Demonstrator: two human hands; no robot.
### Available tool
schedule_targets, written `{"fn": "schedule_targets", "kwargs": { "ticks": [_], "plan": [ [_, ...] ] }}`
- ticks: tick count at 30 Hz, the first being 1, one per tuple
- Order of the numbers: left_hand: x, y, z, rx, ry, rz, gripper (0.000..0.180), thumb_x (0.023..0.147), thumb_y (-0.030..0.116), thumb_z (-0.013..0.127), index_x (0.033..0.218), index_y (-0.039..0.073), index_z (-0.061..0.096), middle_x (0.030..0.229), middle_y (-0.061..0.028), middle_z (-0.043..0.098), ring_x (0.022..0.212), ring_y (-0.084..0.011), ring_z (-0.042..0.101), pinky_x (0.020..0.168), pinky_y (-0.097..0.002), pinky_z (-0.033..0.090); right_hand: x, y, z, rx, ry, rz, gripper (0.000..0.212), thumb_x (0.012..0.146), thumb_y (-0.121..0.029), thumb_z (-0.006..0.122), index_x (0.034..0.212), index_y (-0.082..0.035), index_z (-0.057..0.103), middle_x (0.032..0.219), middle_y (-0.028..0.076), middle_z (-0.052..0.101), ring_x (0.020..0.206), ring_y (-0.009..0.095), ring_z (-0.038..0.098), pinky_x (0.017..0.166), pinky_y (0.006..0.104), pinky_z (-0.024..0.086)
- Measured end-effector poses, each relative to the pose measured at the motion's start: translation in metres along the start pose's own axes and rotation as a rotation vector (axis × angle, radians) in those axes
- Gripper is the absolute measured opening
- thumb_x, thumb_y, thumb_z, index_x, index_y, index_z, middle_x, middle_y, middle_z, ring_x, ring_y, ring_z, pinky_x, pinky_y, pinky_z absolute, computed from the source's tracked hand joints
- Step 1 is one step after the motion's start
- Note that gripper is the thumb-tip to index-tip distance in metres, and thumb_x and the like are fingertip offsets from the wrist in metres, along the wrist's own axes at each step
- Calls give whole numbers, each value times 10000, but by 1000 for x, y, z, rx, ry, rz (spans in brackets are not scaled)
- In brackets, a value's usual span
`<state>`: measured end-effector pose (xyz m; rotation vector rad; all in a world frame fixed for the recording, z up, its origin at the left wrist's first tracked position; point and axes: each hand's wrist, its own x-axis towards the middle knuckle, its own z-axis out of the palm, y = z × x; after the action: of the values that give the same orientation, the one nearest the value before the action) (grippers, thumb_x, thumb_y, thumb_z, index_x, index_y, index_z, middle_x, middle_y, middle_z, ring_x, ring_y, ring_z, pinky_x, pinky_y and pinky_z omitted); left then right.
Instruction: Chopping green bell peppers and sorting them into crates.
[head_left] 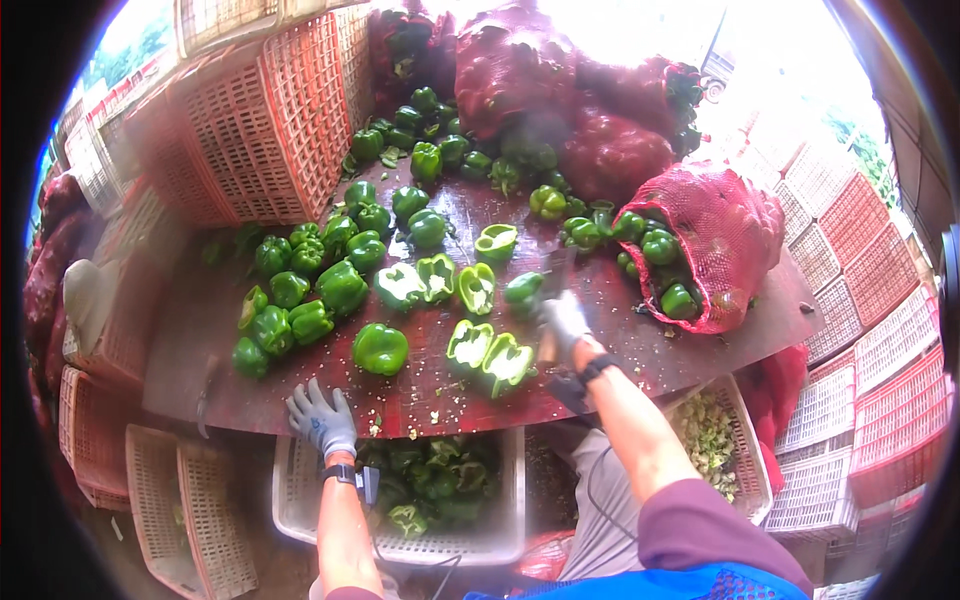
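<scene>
My left hand (322,418), in a pale grey glove, lies with fingers spread on the near edge of the dark red table and holds nothing. A whole green bell pepper (380,349) sits beyond it. My right hand (566,322), gloved too, is closed round a knife (547,348); its brownish handle shows below the fist and its blade is blurred. Touching or close to the blade is a green pepper piece (522,290). Left of it lie cut halves with pale insides, among them a pepper half (477,288) and another pepper half (507,360).
A pile of whole peppers (340,285) covers the table's left. A red mesh sack (725,240) spills peppers at the right, with more sacks behind. Below the table edge stand a crate of cut peppers (285,490) and a crate of pale scraps (745,440). Stacked crates (240,120) flank both sides.
</scene>
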<state>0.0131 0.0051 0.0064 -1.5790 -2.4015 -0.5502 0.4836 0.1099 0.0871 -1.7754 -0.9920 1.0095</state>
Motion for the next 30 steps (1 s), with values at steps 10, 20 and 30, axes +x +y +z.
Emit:
{"fn": "schedule_targets", "kwargs": {
  "ticks": [10, 20, 30],
  "plan": [
    [-1, -26, -3, 60, 11, -35, 560, 924, 399, 706, 1410, 141, 599, 1459, -155, 539, 1402, -426, 457, 1128, -597, 390, -20, -86, -7, -793, -370, -254, 474, 994, -348, 522, 1302, -7, 641, 1228, 313, 704, 1186, 468, 669, 1004, 520, 517],
    [-2, -34, 9, 82, -38, -27, 571, 946, 382, 688, 1456, 149, 579, 1516, -135, 508, 1435, -405, 427, 1160, -598, 358, 99, -98, -50, -35, 661, -3, 392, 967, -220, 515, 1285, 9, 524, 1190, 314, 700, 1075, 457, 710, 939, 525, 555],
    [-1, -18, 10, 74, 5, 25, 514, 954, 332, 688, 1419, 143, 576, 1467, -140, 523, 1412, -398, 444, 1135, -584, 380, 75, -73, 29, 199, 759, 15, 363, 966, -181, 479, 1272, 13, 456, 1096, 348, 692, 1000, 534, 684, 839, 597, 509]
  ]
}}
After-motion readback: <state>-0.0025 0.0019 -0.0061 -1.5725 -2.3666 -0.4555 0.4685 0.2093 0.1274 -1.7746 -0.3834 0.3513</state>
